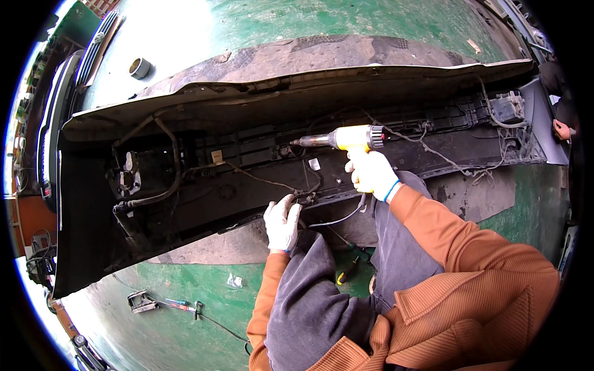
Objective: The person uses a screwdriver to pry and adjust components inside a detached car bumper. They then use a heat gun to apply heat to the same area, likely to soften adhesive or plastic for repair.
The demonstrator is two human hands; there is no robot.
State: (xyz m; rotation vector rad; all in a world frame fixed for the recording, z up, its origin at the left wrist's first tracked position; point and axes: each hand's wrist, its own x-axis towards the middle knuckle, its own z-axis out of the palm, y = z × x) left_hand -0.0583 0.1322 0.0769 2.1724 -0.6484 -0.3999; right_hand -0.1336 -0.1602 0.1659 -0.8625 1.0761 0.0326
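A large car bumper (235,195) lies across the floor before me, its dark inner side facing up with wiring and clipped-in parts along it. In my gloved right hand (374,173) is a yellow heat gun (354,138). The gun's metal nozzle points left, its tip over the black strips in the bumper's middle. My gloved left hand (282,224) rests at the bumper's near edge, close to a wire, with fingers stretched out and holding nothing that I can see. Near the heat gun, a small white label (314,164) sticks to the bumper.
A worn dark mat (247,57) lies under the bumper on the green floor. A roll of tape (139,68) stands beyond it. Screwdrivers (181,305) and a small bracket (142,302) lie at the lower left. Another person's hand (562,130) shows at the right edge.
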